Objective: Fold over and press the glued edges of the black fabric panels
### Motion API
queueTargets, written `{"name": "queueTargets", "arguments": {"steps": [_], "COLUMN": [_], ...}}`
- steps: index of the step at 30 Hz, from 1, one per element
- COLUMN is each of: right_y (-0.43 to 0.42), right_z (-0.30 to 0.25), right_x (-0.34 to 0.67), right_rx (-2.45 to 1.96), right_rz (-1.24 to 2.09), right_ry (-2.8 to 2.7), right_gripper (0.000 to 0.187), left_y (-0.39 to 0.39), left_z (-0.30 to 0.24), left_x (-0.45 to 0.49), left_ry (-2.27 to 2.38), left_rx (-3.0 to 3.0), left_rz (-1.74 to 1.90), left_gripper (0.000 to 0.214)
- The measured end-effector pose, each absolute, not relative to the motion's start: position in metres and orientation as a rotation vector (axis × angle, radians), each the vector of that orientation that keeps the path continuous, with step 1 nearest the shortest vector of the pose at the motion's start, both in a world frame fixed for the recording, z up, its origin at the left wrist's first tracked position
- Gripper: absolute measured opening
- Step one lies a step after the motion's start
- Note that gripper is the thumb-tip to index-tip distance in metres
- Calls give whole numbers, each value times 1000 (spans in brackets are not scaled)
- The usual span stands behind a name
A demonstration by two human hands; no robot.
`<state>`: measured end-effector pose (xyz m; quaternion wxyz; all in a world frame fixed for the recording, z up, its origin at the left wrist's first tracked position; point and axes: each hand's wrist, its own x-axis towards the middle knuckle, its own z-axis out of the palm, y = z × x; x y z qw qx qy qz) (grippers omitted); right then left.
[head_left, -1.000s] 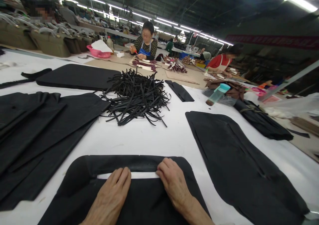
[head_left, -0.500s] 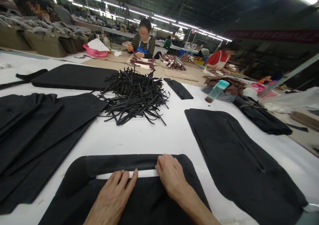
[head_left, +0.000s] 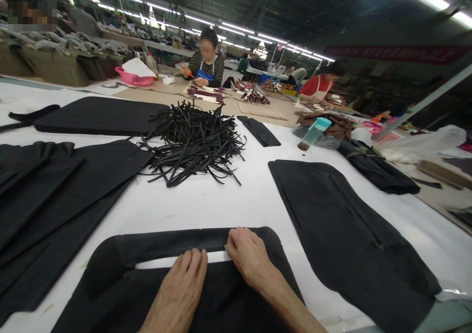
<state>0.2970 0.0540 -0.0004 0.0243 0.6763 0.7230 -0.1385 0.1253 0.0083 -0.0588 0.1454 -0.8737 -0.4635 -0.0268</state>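
A black fabric panel (head_left: 236,301) with rounded corners lies on the table before me. A long slot near its far edge shows white (head_left: 157,263); whether that is a strip or the tabletop, I cannot tell. My left hand (head_left: 180,286) rests over the slot's middle, its fingers drawn together and bent at the near edge. At the slot's right end, my right hand (head_left: 249,257) has its fingers curled on the panel's far band, thumb side toward the slot. Both sets of fingertips are partly hidden.
Cut black strips (head_left: 195,143) lie heaped beyond the panel. Black pieces (head_left: 37,200) overlap at left, and another slotted panel (head_left: 350,225) lies at right. Farther back are a turquoise-lidded bottle (head_left: 314,134), a pink basin (head_left: 133,76) and seated co-workers (head_left: 206,65).
My left hand has slid slightly right along the slot, its fingers drawing closer together. My right hand stays at the slot's right end. The whole view has shifted slightly.
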Motion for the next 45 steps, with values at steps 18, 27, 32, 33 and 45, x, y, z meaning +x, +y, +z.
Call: {"name": "queueTargets", "arguments": {"steps": [18, 27, 32, 33, 45], "right_y": [47, 41, 50, 53, 67], "right_z": [-1, -3, 6, 8, 12], "right_x": [334, 357, 350, 347, 356], "right_rx": [2044, 2038, 2070, 2076, 2205], "right_rz": [-745, -655, -633, -631, -715], "right_ry": [2488, 2467, 2325, 2286, 1984], "right_gripper": [15, 10, 11, 12, 15], "left_y": [18, 22, 21, 20, 29], "left_z": [-59, -69, -59, -55, -21], "left_x": [149, 152, 159, 162, 199], "left_ry": [-1230, -1099, -1134, -1158, -1291], "left_rx": [-2583, -2645, -2605, -2596, -2588], "left_rz": [-222, -176, -71, -47, 317], "left_gripper": [41, 43, 46, 46, 66]}}
